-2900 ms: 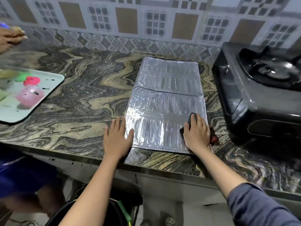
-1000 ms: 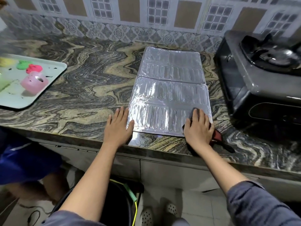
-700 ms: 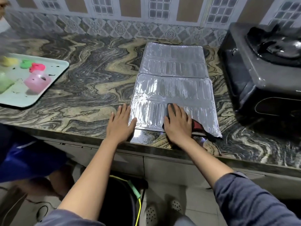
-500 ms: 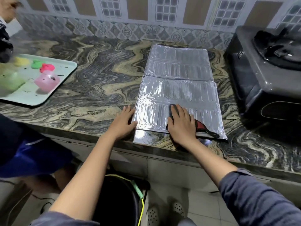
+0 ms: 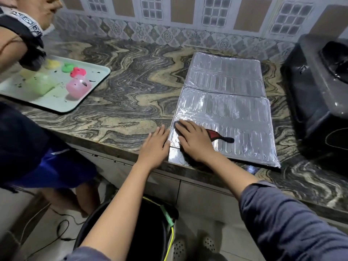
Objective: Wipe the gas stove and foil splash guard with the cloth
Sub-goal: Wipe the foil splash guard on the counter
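Note:
The silver foil splash guard (image 5: 231, 102) lies flat on the marble counter, its two ribbed panels running away from me. My right hand (image 5: 194, 141) presses a dark cloth with a red patch (image 5: 216, 137) onto the guard's near left corner; most of the cloth is hidden under my palm. My left hand (image 5: 155, 146) rests flat on the counter, fingers apart, touching the guard's left edge. The black gas stove (image 5: 318, 95) stands at the right, partly cut off by the frame.
A pale green tray (image 5: 56, 104) with a pink cup (image 5: 78, 88) and coloured pieces sits at the left. Another person (image 5: 22, 44) leans over it. The tiled wall runs behind the counter (image 5: 131, 91). A black bin (image 5: 131, 232) stands on the floor below.
My right hand has slid the cloth leftward along the guard's near edge, from its right corner to its left corner. My left hand stayed at the left edge. Another person has leaned in at left.

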